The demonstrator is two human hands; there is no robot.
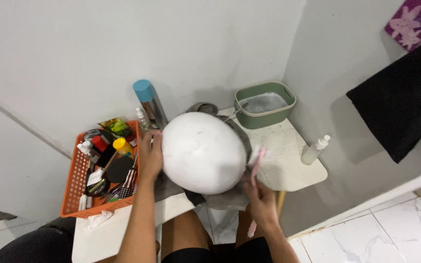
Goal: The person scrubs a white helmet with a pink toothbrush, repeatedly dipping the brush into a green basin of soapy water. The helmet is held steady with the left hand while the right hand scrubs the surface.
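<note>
An orange plastic basket (pixel 74 187) sits at the left of the white surface (pixel 296 170), packed with small bottles, tins and brushes, a yellow-capped bottle (pixel 122 145) among them. Behind it a tall spray can with a blue cap (pixel 150 102) stands by the wall. A green tub (pixel 265 104) holds soapy water in the corner. A clear white-capped bottle (pixel 315 150) stands near the right edge. A dark cloth (pixel 405 97) hangs on the right wall.

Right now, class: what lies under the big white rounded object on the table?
A grey cloth lies under the white rounded object, showing at its rear and front edges, spread on the white table. The left hand steadies its side. Whatever sits directly beneath its middle is covered.
</note>
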